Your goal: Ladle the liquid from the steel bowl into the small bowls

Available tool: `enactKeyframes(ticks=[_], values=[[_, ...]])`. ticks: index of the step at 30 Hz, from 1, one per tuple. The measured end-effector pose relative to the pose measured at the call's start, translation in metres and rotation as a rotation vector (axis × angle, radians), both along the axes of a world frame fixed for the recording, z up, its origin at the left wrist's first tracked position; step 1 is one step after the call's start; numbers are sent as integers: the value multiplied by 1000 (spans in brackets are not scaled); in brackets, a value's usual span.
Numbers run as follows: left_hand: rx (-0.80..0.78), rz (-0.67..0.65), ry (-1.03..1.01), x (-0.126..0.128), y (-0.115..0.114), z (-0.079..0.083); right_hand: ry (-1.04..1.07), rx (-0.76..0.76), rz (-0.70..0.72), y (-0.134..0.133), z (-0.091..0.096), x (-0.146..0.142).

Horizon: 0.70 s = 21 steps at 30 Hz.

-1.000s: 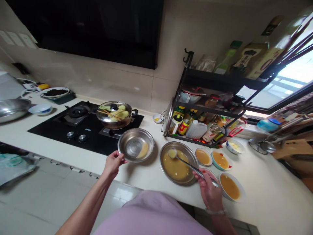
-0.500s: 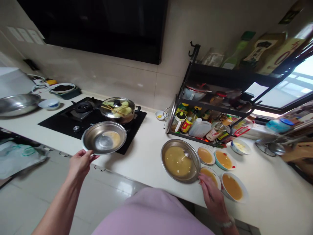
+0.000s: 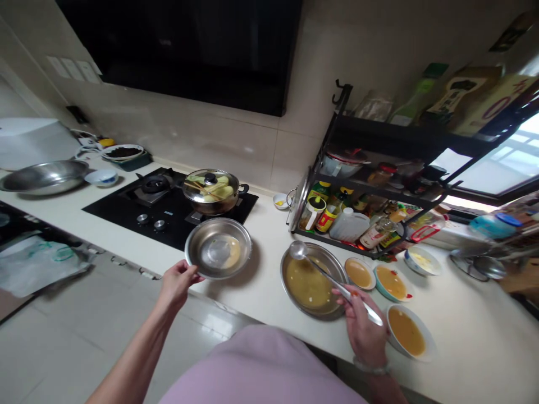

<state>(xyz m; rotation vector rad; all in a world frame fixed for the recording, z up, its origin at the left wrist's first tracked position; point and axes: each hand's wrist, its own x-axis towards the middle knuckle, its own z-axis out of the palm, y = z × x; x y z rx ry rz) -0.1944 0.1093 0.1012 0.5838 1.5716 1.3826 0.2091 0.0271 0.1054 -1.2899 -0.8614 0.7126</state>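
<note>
My left hand (image 3: 180, 282) pinches the near rim of a metal bowl (image 3: 202, 255), which has a little pale yellow liquid in its bottom. The bowl is over the counter beside the stove. In my right hand (image 3: 365, 331) is the handle of a metal ladle (image 3: 332, 280); its round head is raised above the far left rim of a larger metal basin (image 3: 289, 297). Yellowish liquid fills much of that basin. Right of it stand several small bowls of orange-yellow liquid, among them a white bowl (image 3: 427, 335) and a green-rimmed bowl (image 3: 381, 289). My right hand hides part of this group.
A lidded pot (image 3: 210, 196) with chopsticks and pale green pieces sits on the black stove (image 3: 126, 207). Behind the basin stands a black rack (image 3: 379, 188) of bottles and jars. At the far left lies a wide metal pan (image 3: 46, 177).
My left hand has carried the metal bowl rightward, nearer the basin. My right hand has lifted the ladle's head out of the liquid, toward the basin's far left rim.
</note>
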Motion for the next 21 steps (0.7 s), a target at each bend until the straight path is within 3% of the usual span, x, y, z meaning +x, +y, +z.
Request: enactKeyframes(ticks=[3, 6, 9, 12, 15, 18, 21], values=[[4, -111, -24, 27, 1, 0, -1, 7, 136, 5, 6, -26], [16, -200, -34, 51, 3, 0, -199, 67, 229, 9, 7, -45], [31, -265, -17, 71, 5, 1, -384, 182, 319, 12, 4, -53], [53, -308, -2, 84, 7, 2, -425, 198, 377, 11, -4, -54], [61, -342, 24, 91, 8, 1, -303, 90, 313, 8, -12, -55], [54, -349, 36, 91, 8, 0, -22, -81, 158, 8, -15, -58], [55, -344, 26, 89, 7, -1, 276, -151, 48, 11, -13, -59]])
